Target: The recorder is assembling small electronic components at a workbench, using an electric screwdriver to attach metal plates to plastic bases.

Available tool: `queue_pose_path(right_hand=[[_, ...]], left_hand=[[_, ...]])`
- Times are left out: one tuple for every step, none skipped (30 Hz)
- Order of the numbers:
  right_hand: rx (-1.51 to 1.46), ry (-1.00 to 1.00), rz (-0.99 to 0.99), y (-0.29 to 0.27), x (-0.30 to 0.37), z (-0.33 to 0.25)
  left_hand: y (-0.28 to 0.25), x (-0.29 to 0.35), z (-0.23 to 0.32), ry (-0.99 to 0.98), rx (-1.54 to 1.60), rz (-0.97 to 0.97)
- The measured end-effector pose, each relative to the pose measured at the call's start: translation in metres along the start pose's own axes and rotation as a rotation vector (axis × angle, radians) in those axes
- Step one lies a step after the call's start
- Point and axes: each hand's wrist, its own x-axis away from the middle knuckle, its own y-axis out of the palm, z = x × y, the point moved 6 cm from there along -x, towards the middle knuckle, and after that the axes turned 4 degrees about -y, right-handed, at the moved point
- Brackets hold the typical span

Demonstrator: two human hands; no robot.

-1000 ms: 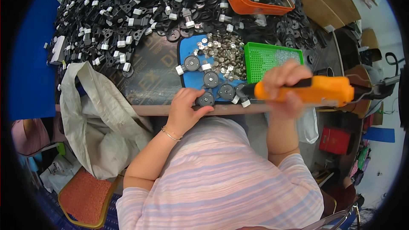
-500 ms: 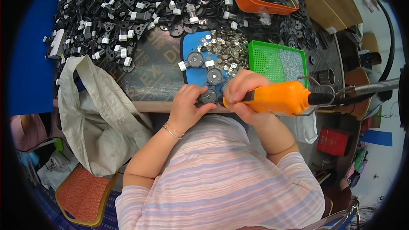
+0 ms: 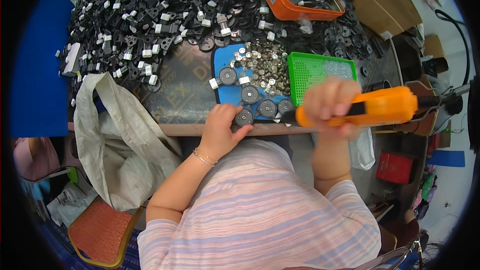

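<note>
My left hand [image 3: 220, 126] rests at the table's front edge, thumb and forefinger gripping the rim of a round black wheel-like disc [image 3: 244, 117]. Right of it, my right hand [image 3: 332, 101] is wrapped around an orange electric screwdriver [image 3: 392, 105]; motion blurs it. The tool's dark tip points left and is apart from the held disc. Similar discs lie on a blue mat [image 3: 227, 52]: one [image 3: 250, 94] behind the held disc, another [image 3: 267, 108] to its right, and one [image 3: 228, 75] farther back with a white-ended part. Small silver metal caps [image 3: 265, 65] are heaped on the mat.
A green perforated tray [image 3: 305, 72] holds small shiny pieces. Behind lies a large heap of black parts with white ends [image 3: 145, 15]. An orange bin [image 3: 280, 12] and a cardboard box [image 3: 377, 2] stand at back right. A pale sack [image 3: 120, 145] hangs at left.
My right hand has drawn the orange screwdriver rightward, away from the held disc, uncovering the discs on the right of the mat. My left hand has stayed on its disc.
</note>
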Motion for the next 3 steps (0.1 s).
queue_pose_path(right_hand=[[0.012,-0.014,0.017,-0.009,0.004,-0.015],[0.041,-0.011,0.0,-0.018,0.009,-0.027],[0.049,-0.024,0.003,-0.018,0.01,-0.03]], left_hand=[[-0.002,0.0,0.002,0.01,-0.004,-0.002],[-0.006,0.002,0.004,0.011,-0.102,0.027],[-0.009,0.004,0.007,0.016,-0.2,0.055]])
